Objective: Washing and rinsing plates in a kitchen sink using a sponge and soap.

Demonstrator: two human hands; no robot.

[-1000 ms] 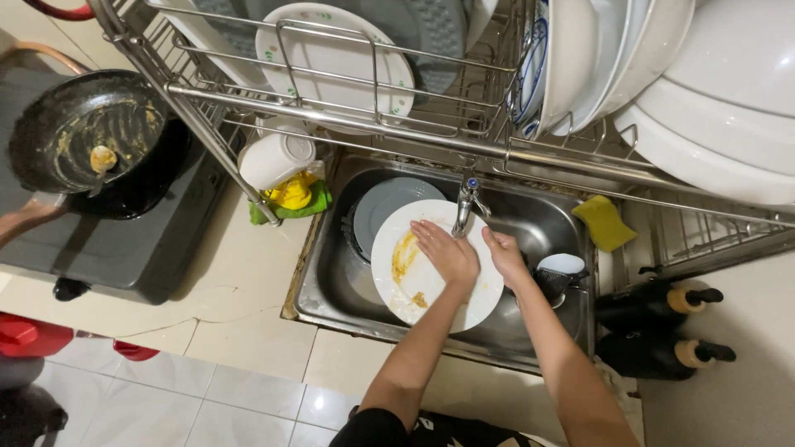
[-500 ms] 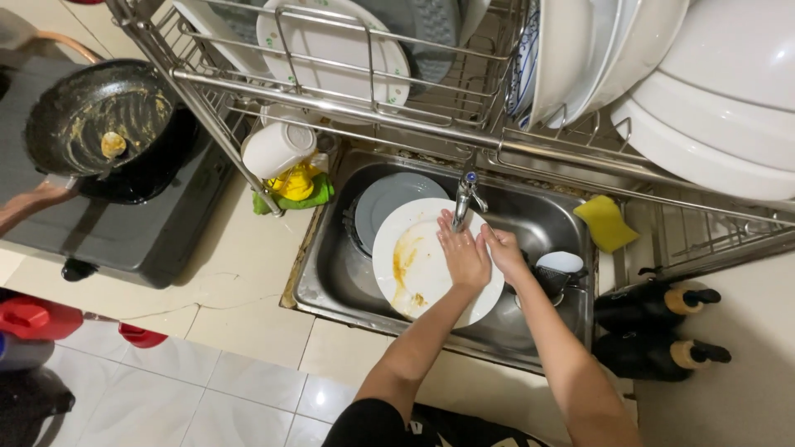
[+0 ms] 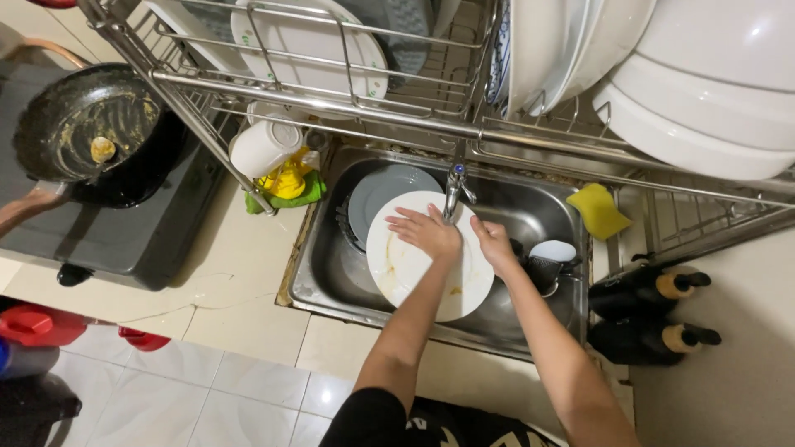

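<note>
Frame centre: my left hand (image 3: 426, 232) lies flat, fingers spread, rubbing the plate (image 3: 414, 269) under the tap (image 3: 454, 189); my right hand (image 3: 494, 242) grips its rim, steadying it over the sink (image 3: 319, 277)

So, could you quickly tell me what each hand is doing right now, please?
Left hand: open, fingers spread flat on the white plate.
Right hand: on the plate's right rim; grip cannot be told.

yellow smear on plate (image 3: 414, 265) rubbed thinner
</note>
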